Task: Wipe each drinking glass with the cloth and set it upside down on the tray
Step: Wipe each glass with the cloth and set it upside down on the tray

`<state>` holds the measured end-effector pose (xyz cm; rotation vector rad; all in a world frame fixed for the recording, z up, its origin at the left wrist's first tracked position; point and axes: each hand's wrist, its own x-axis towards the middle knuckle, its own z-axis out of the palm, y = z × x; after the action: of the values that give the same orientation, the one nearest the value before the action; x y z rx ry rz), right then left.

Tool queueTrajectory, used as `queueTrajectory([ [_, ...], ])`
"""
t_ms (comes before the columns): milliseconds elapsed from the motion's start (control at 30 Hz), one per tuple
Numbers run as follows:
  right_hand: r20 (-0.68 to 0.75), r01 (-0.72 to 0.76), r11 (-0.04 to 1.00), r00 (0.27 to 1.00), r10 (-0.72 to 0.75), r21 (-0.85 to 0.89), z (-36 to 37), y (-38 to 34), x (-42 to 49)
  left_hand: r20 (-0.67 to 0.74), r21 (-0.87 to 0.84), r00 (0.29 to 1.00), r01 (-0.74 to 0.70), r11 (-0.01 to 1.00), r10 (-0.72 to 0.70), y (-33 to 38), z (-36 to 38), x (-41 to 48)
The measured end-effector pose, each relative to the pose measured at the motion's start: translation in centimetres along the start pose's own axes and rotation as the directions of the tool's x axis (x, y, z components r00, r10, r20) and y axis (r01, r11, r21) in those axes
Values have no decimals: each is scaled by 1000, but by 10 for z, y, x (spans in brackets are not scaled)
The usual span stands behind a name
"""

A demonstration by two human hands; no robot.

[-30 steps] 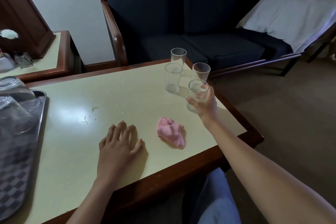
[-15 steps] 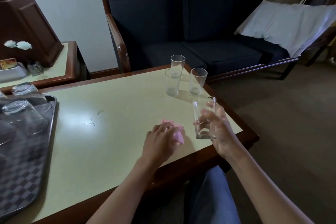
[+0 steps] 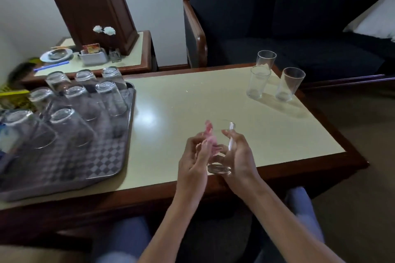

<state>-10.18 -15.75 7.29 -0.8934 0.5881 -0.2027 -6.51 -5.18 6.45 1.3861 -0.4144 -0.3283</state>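
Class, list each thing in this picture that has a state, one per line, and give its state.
Held glass: upright, off the table, in the right hand.
Cloth: bunched, pushed into that glass by the left hand.
Three glasses: upright on the table, far right.
Tray glasses: upside down on the tray.

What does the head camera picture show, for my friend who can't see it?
Two hands hold a clear glass over a table: the right hand grips it, the left hand pushes a pink cloth inside. Three upright glasses wait; upside-down ones fill a tray.
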Motion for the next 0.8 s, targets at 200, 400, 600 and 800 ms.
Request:
queueTrajectory([
  [200, 102, -52, 998, 994, 49, 24, 42, 21, 7, -87, 79, 985, -140, 987, 147, -8, -25, -7],
  [400, 153, 46, 985, 988, -21, -165, 57, 37, 5, -114, 278, 976, -148, 949, 186, -16, -40, 1],
  [600, 190, 201, 946, 969, -155, -255, 56, 48, 5, -98, 550, 931, -244, 799, 352, -21, -32, -19],
  [800, 308, 395, 832, 907, -286, -389, 59, 46, -11, -315, -35, 949, -38, 999, 25, -15, -39, -13],
])
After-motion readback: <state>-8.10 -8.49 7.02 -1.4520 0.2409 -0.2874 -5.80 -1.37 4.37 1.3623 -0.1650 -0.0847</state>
